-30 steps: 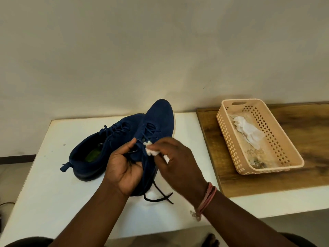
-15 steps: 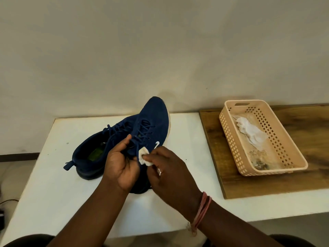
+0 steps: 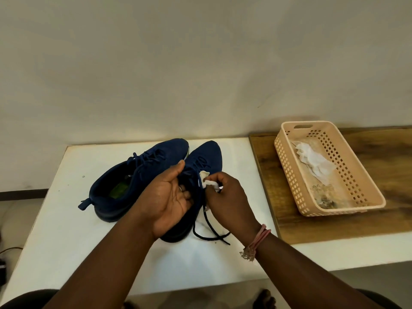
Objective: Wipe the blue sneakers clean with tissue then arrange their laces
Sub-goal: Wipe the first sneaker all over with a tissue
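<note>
Two blue sneakers sit on the white table [image 3: 66,230]. The left sneaker [image 3: 124,181] lies flat with its green insole showing. My left hand [image 3: 167,197] grips the right sneaker [image 3: 207,157] at its collar, fingers curled into the opening. My right hand [image 3: 227,197] pinches a crumpled white tissue [image 3: 206,180] against that sneaker's side near the laces. Its dark loose laces [image 3: 211,230] trail onto the table below my hands.
A peach plastic basket [image 3: 287,172] holding white tissues [image 3: 314,161] and some dirt stands on a wooden board [image 3: 392,175] to the right. The wall runs right behind the table. The floor shows past the table's left edge.
The right sneaker has come down from a raised, tilted pose to rest toe-forward beside the other. My right hand with the tissue has slid to the sneaker's right side, and the laces trail out again.
</note>
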